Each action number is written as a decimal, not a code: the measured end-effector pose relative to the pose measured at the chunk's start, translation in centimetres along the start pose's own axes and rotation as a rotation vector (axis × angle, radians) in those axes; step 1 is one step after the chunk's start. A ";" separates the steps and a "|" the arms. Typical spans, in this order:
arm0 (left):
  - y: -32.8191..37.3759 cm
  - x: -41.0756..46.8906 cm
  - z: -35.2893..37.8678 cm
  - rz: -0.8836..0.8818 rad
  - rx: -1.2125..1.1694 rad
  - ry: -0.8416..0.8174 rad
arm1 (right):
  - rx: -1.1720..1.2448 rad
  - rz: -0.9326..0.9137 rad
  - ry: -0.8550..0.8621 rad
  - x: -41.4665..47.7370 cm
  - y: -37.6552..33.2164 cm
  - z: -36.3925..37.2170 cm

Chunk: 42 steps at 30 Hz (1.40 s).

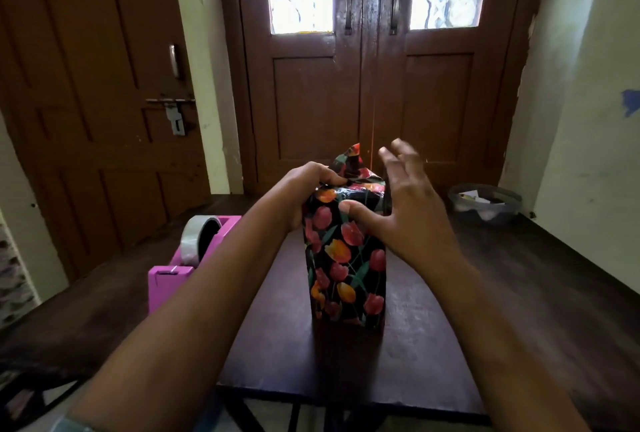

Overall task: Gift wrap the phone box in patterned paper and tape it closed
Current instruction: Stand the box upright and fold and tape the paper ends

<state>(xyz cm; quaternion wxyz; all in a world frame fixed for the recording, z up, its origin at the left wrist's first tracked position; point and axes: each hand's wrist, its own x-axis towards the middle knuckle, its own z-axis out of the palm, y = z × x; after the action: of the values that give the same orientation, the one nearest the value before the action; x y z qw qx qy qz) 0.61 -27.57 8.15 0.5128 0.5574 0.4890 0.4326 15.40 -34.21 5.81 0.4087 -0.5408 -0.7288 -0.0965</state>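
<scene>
Stiffness in the light-looking phone box wrapped in glossy black tulip-patterned paper, upright on the dark wooden bench right of the pink tape dispenser, likely favours edge holds: left hand fingers clench its top edge, right hand fingers released, thumb pressing its front.

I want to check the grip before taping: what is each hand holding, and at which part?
The left hand grips the wrapped box at its top left edge. The right hand holds nothing: fingers spread, thumb touching the box's front near the top.
</scene>
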 end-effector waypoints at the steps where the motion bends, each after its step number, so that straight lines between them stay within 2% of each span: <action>1: 0.0 0.1 0.1 -0.002 0.003 0.002 | 0.011 -0.048 0.021 0.2 -0.2 -0.2; 3: 0.1 0.0 0.2 -0.007 0.002 0.012 | 0.012 -0.105 0.007 0.1 -0.8 -0.1; 7: 0.1 -0.6 0.1 -0.028 0.027 0.033 | 0.042 -0.086 -0.003 -0.8 -1.5 0.7; 12: 0.0 -1.6 -1.1 -0.084 -0.050 -0.111 | -0.189 -0.105 -0.066 0.0 -1.7 0.1; 17: -1.3 -2.9 -2.0 -0.065 -0.062 0.007 | -0.310 -0.130 -0.097 0.9 -2.2 -0.1; 23: -1.1 -4.5 -1.9 0.016 0.064 0.054 | -0.288 -0.135 -0.097 0.2 -2.6 0.7; 30: -0.5 -5.4 -1.1 0.154 0.273 -0.045 | -0.205 -0.099 -0.185 0.2 -0.8 -1.1; 35: 0.8 -4.2 -0.3 0.110 0.305 -0.052 | -0.230 -0.149 -0.178 1.0 0.2 -1.0; 42: -0.6 -4.4 -0.5 0.085 0.235 0.002 | -0.067 -0.053 -0.144 0.1 0.4 -0.2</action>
<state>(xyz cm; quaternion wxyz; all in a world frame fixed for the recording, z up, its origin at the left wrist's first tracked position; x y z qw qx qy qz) -0.62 -31.85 7.72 0.4250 0.6334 0.5126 0.3942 15.82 -34.10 5.95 0.3340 -0.5403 -0.7668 -0.0926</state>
